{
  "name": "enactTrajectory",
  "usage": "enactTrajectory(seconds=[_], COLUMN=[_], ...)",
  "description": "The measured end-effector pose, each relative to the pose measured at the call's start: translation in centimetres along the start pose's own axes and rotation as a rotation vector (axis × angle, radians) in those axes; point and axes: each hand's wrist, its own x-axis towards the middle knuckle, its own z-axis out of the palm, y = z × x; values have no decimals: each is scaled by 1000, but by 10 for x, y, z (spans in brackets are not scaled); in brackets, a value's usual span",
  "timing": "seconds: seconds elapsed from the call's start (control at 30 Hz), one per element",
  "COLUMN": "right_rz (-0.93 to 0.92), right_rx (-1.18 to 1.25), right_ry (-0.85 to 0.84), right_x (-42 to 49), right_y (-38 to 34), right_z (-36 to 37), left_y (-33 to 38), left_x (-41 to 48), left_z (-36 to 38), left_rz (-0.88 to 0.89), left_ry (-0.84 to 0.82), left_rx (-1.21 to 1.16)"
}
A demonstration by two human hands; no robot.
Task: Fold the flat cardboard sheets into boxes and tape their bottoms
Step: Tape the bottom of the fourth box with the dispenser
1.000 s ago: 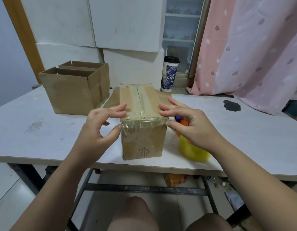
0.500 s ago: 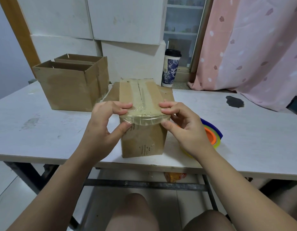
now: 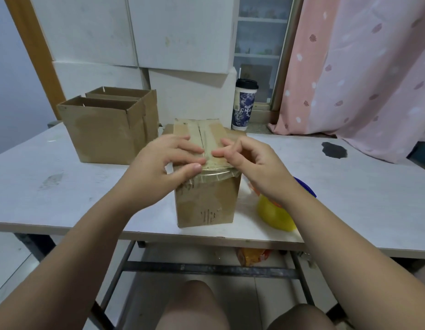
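My left grip [image 3: 163,163] and right grip [image 3: 252,163] have slid from the brown cardboard box's [image 3: 206,203] corners onto the top beneath them, holding nothing, pressing the clear tape [image 3: 216,175] flat; sealing looks nearly done.

White table [image 3: 63,186] (dark stain [image 3: 334,150] far right), taped box [image 3: 206,206], two open boxes [image 3: 106,134], yellow object [image 3: 275,214].

Centre of frame: closed cardboard box [image 3: 206,203] upright near the front edge of the white table [image 3: 63,186], with clear tape [image 3: 207,136] along the top seam and folded over the near edge. Left hand [image 3: 159,167] laid on the box top, fingers flat, thumb on the near edge. Right hand [image 3: 252,163] beside it, index fingertip on the tape, other fingers bent. Left of centre: two open-topped cardboard boxes [image 3: 104,136], touching. Lower right: yellow tape roll [image 3: 275,214], partly behind the right forearm. Behind the box: lidded paper cup [image 3: 244,106]. Upper right: pink curtain [image 3: 361,67].
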Motion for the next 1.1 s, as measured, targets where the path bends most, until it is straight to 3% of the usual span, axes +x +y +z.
enactTrajectory(seconds=[0.13,0.43,0.6,0.73,1.0,1.1], right_rz=[-46,-291,-249,-264,-267,-268], right_rx=[-80,-373,-288,-251,-176,-168], right_ry=[-72,81,106,245,350,436], right_x=[0,-8,-15,-15,-17,-15], right_y=[7,13,12,14,16,16], right_z=[-7,2,8,22,33,41], left_y=[-6,-9,-2,3,-2,-1], left_x=[-1,-9,-13,-14,-13,-14], left_z=[0,13,25,38,32,37], left_rz=[-8,169,151,110,102,110], left_ry=[-74,64,148,308,208,292], left_rx=[-156,66,18,9,-71,-44])
